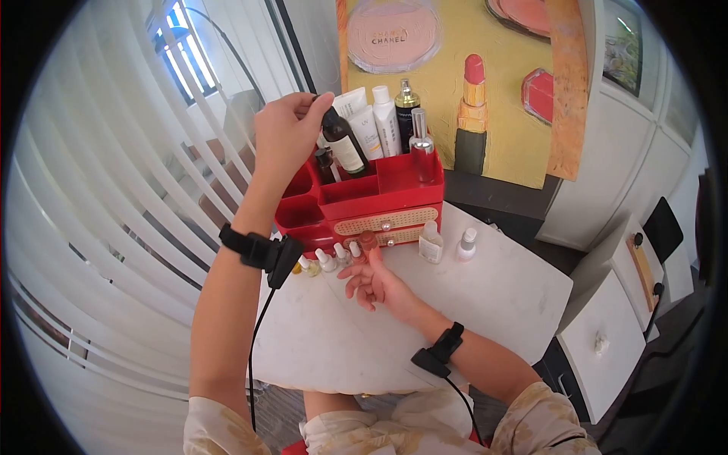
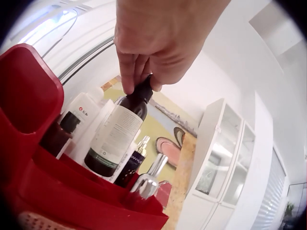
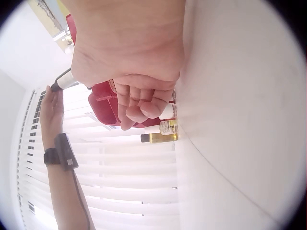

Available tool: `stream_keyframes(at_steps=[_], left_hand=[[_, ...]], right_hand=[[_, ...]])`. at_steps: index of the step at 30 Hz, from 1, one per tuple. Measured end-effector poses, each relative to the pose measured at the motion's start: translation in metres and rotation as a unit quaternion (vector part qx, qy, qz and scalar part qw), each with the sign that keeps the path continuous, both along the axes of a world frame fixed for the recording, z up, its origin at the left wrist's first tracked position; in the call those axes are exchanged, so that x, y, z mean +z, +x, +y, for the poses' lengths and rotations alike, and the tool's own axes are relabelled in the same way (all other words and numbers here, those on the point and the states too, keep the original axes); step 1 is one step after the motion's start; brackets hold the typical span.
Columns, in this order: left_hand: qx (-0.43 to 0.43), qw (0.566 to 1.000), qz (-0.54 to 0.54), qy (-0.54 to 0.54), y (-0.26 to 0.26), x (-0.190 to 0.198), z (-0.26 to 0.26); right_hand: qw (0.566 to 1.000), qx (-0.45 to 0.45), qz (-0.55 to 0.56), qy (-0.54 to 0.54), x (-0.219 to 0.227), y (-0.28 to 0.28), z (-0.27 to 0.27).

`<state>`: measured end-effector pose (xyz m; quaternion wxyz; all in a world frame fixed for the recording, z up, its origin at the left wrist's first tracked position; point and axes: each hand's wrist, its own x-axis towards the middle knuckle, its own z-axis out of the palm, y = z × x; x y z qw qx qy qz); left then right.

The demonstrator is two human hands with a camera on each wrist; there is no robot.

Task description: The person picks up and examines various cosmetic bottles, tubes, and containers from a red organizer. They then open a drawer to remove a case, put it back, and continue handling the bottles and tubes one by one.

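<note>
With thumb and fingertips, the left hand (image 1: 287,138) (image 2: 156,43) pinches the black top of a dark bottle with a pale label (image 1: 349,154) (image 2: 115,136). The bottle's base is at the front compartment of a red organizer (image 1: 379,202). Below, the right hand (image 1: 383,287) (image 3: 132,62) has its palm turned up and fingers loosely bent, with nothing visible in them. Its thumb points at a reddish-brown cap (image 1: 367,240) by the drawer; whether they touch, I cannot tell. Small white-capped bottles (image 1: 326,261) line up beside that hand.
White tubes (image 1: 366,133), a white bottle (image 1: 386,121) and a silver-topped bottle (image 1: 422,144) stand in the organizer. Two more small bottles (image 1: 431,244) (image 1: 466,245) are on the white table (image 1: 485,303). A painting (image 1: 500,144) leans behind; blinds (image 1: 114,189) hang at left.
</note>
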<state>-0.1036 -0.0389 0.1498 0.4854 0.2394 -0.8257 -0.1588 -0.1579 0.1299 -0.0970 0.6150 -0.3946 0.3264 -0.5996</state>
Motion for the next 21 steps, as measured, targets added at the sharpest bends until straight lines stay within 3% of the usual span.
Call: stream_keyframes(at_steps=[5,12,21], left_hand=[[0.029,0.994,-0.028,-0.104,-0.023,-0.019,-0.018],[0.071,0.987,-0.118,-0.086,-0.021,-0.024,-0.018],[0.082,0.980,-0.118,-0.137,-0.016,-0.035,-0.026]], right_hand=[[1.000,0.000,-0.003,-0.002,0.000,0.000,0.000],[1.000,0.002,-0.006,-0.004,0.000,0.000,0.001],[1.000,0.008,0.008,0.011,0.002,0.001,0.000]])
